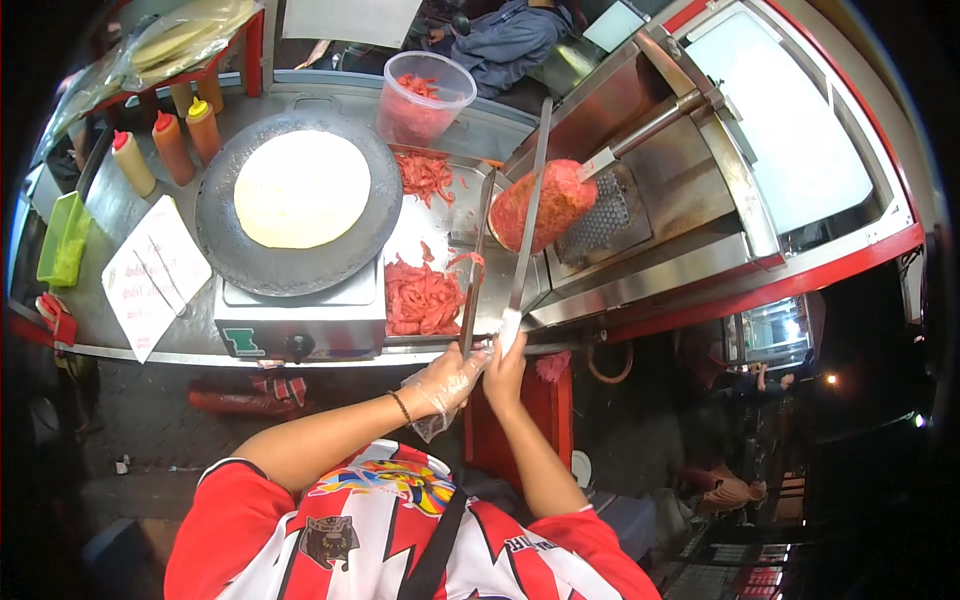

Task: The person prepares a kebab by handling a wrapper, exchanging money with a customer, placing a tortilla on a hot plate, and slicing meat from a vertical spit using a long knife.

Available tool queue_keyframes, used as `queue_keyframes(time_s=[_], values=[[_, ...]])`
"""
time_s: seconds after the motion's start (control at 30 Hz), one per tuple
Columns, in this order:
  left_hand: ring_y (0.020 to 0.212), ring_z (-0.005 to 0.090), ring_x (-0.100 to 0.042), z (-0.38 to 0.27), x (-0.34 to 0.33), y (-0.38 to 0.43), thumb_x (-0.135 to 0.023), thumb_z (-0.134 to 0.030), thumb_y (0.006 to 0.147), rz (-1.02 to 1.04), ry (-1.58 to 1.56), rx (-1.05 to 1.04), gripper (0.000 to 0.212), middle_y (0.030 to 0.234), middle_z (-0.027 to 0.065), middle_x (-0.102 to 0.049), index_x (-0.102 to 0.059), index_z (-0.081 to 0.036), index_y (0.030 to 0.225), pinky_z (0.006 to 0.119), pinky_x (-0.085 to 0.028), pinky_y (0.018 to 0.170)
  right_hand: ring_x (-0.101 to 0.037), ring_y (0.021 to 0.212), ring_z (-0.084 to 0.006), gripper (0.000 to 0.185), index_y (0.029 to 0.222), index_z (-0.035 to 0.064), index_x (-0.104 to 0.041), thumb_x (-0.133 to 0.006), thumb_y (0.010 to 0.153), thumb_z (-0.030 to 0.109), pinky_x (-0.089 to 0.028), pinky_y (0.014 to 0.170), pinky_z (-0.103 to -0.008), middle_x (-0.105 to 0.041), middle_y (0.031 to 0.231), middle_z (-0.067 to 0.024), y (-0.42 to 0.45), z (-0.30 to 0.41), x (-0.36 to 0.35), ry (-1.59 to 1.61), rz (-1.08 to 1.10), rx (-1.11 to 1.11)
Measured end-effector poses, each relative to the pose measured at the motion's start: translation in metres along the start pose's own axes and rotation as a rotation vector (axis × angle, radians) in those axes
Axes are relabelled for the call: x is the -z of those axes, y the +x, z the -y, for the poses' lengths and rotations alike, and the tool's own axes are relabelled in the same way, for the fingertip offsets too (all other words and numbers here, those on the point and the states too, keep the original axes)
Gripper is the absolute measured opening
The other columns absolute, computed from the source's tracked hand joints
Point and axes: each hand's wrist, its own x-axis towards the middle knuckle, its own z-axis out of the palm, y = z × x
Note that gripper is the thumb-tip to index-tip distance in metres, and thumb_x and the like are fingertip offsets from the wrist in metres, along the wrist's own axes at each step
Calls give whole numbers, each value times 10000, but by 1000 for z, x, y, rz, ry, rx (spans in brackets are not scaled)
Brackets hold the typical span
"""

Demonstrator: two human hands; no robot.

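Note:
My left hand (450,381), in a clear plastic glove, grips the handle end of long metal tongs (474,289); a strip of red meat hangs at them. In my right hand (506,371) is the white handle of a long knife (529,217). Its blade crosses in front of the meat cone (555,202) on a horizontal-looking spit. Sliced red meat (424,296) lies in a metal tray left of the tongs, with more slices (425,177) farther back. A flatbread (302,189) rests on a round dark griddle (296,274).
A clear bucket of meat (426,97) stands behind the tray. Squeeze bottles (172,146), a green container (64,240) and a printed sheet (154,277) with thin tongs are at left. Bagged flatbreads (172,37) sit on a red shelf. Beyond the counter is a person (514,45).

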Motion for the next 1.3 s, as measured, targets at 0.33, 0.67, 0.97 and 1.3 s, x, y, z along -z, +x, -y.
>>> queue_keyframes(time_s=[0.33,0.67,0.97,1.3], values=[[449,182,-551,-6,15,29,-453,-542,1056,14,66,-27,532,589,42,-494,-483,-11,1065,346,-446,387,-658,1044,-507,399,1407,-11,-406,-514,1041,106,-527,853,-501,-651,1128,-339,-4,4,12,35,173,-120],[436,196,-577,-28,20,42,-395,-649,1032,-130,187,0,689,581,102,-566,-501,21,914,357,-474,414,-642,988,-547,346,1345,8,-429,-528,1045,149,-512,759,-556,-659,1006,-354,-14,-4,54,-101,288,-118],[446,152,-516,-33,29,61,-443,-603,1045,-37,-42,-13,556,590,37,-474,-443,-52,974,319,-433,404,-628,950,-559,331,1304,47,-446,-572,1028,179,-493,777,-594,-659,994,-343,-5,14,122,-248,489,-261],[432,122,-439,-27,39,52,-477,-552,1054,41,-289,11,460,597,-12,-389,-408,-99,1015,291,-380,374,-675,967,-486,339,1292,38,-519,-621,999,175,-527,794,-496,-690,986,-294,4,65,262,-417,719,-438]])
